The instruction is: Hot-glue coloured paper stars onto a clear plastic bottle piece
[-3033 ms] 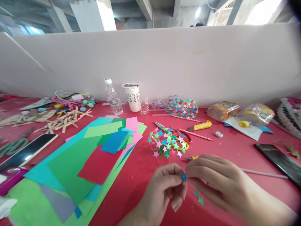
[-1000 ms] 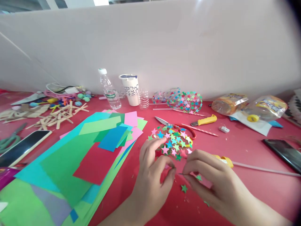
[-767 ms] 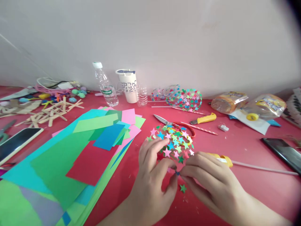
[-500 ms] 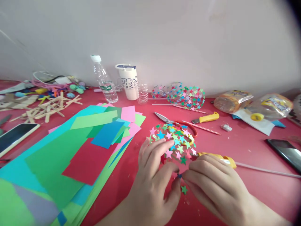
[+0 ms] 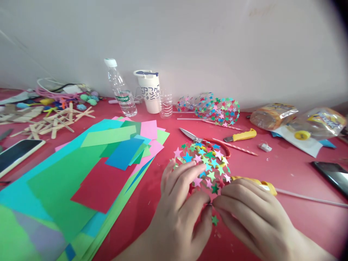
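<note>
My left hand (image 5: pixel 181 210) and my right hand (image 5: pixel 250 214) meet at the fingertips low in the middle. Between thumbs and forefingers they pinch a tiny paper star, almost hidden by the fingers. A small green star (image 5: pixel 215 220) lies on the red table (image 5: pixel 285 174) just below the pinch. Right behind my fingers sits a clear dome covered with coloured paper stars (image 5: pixel 203 161); my left fingers touch its near edge. A yellow-handled tool (image 5: pixel 265 184) lies behind my right hand.
Sheets of coloured paper (image 5: pixel 89 170) spread at left. Scissors (image 5: pixel 190 135), a yellow cutter (image 5: pixel 240 135) and a second star-covered bottle (image 5: pixel 217 107) lie behind. A water bottle (image 5: pixel 121 90) and white cup (image 5: pixel 149 90) stand by the wall. Phones (image 5: pixel 330 174) (image 5: pixel 16 154) lie at both sides.
Both hands moved forward from the near table edge to the star-covered dome. The blue star, plainly visible three seconds ago, is now hidden in the pinch. The view tilted down.
</note>
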The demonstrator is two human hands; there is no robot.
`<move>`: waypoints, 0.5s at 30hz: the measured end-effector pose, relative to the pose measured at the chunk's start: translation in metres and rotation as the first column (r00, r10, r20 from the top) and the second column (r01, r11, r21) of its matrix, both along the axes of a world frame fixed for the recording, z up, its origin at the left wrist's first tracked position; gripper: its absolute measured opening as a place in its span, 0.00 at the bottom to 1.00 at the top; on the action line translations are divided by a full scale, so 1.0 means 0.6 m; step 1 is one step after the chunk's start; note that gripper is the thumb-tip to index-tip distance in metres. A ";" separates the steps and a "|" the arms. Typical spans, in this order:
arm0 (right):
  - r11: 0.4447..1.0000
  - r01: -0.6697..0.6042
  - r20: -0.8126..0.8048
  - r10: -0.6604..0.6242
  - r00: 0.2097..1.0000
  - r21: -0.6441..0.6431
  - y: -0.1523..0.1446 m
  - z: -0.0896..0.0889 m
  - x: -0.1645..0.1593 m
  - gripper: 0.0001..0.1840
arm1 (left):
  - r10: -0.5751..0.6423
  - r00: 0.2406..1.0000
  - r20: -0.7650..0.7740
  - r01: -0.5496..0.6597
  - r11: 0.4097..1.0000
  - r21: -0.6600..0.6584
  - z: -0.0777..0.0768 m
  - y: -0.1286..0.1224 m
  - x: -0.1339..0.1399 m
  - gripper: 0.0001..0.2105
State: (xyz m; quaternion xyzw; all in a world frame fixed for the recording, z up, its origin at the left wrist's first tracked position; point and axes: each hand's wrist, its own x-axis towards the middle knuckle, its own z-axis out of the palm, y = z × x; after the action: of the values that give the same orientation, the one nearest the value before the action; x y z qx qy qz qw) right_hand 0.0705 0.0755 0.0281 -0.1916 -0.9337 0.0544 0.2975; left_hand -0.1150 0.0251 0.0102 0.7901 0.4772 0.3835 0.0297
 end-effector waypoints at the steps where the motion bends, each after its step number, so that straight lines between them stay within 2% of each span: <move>1: 1.000 0.001 0.003 -0.001 1.000 -0.004 0.000 -0.001 0.000 0.09 | -0.001 1.000 0.000 0.001 1.000 0.000 0.000 0.000 0.000 0.12; 10: 0.999 0.019 0.006 -0.018 1.000 -0.049 0.000 -0.004 0.005 0.08 | 0.043 0.997 0.071 -0.041 0.999 -0.026 0.000 -0.002 0.000 0.11; 15: 0.995 0.046 -0.001 -0.047 0.999 -0.085 -0.003 -0.006 0.007 0.08 | 0.112 0.988 0.106 -0.102 0.990 -0.095 0.001 0.001 -0.002 0.08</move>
State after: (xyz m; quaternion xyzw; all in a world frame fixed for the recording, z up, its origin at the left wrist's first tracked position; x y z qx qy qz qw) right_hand 0.0745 0.0735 0.0245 -0.2256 -0.9253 0.0874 0.2919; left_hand -0.1161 0.0254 0.0110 0.7387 0.5333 0.4061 0.0708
